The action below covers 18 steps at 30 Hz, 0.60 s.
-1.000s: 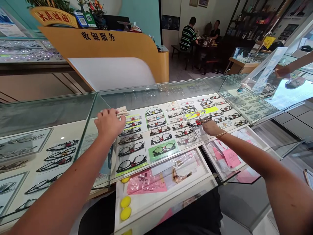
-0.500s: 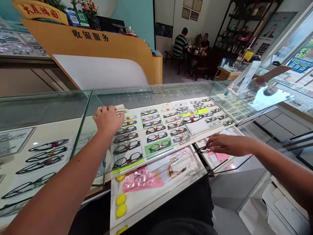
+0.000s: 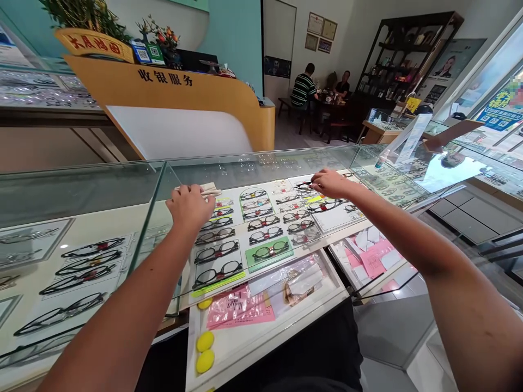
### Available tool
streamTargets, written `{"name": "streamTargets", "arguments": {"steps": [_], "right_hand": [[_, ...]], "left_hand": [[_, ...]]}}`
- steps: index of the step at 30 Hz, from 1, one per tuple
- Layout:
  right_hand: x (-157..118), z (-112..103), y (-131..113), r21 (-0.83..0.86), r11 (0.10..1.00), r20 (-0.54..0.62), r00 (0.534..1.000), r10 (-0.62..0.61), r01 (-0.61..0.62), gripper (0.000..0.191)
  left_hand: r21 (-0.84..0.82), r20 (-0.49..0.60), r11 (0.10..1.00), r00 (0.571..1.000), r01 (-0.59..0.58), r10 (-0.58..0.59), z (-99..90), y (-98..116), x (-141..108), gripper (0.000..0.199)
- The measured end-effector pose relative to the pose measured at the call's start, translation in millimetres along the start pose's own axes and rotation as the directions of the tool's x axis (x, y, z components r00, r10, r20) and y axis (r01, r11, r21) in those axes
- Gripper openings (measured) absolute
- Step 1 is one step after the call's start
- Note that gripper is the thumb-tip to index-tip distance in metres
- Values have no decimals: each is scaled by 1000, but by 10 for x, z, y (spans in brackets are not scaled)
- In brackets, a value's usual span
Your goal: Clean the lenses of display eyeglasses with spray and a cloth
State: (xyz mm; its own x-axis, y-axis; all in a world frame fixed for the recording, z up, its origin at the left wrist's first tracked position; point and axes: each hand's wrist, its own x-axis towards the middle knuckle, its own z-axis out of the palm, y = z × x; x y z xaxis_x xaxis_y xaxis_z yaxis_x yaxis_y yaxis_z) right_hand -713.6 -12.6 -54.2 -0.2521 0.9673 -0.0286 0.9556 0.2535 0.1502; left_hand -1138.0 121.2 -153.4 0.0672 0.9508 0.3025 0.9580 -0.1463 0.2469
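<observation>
My left hand (image 3: pixel 191 208) is closed around a folded pale cloth (image 3: pixel 210 189), by the upper left of the glasses display. My right hand (image 3: pixel 330 183) reaches over the back of the display, fingers pinched on a dark-framed pair of eyeglasses (image 3: pixel 304 185). Part of that frame is hidden by the fingers. Rows of eyeglasses (image 3: pixel 263 221) lie on the white display board below and between my hands. One pair of glasses (image 3: pixel 270 250) rests on a green card nearer to me.
A pulled-out drawer (image 3: pixel 229 348) in front of me holds pink packets and yellow round cases. A second drawer (image 3: pixel 347 267) at right contains pink and white papers. Glass panes (image 3: pixel 149 218) edge the case. A counter (image 3: pixel 229 95) stands beyond; two people sit at a far table.
My right hand has moved from above the right drawer, up and left to the back of the display, carrying the eyeglasses. My left hand keeps the cloth; the view has shifted slightly.
</observation>
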Motion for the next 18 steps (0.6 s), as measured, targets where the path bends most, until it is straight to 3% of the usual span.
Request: {"name": "streamTargets", "arguments": {"steps": [5,10,14,18], "right_hand": [[66,173,55,-1,1000,42,999,22,-22,57],[2,174,49,49,997,95,994,60,-65,55],[-181,-54,-50,112,990,19,996,88,-89,48],[-632,-374,-168,244,953,20,983,182,-181,21]], "left_hand": [[1,18,1000,1000,21,-21,-17,10,-8,49],[0,52,1000,999,11,-11,-59,28,-23,52],[-6,57,1000,998,-2,2,-67,13,-29,53],[-12,64,1000,998,-23,24,-48,-1,-24,54]]}}
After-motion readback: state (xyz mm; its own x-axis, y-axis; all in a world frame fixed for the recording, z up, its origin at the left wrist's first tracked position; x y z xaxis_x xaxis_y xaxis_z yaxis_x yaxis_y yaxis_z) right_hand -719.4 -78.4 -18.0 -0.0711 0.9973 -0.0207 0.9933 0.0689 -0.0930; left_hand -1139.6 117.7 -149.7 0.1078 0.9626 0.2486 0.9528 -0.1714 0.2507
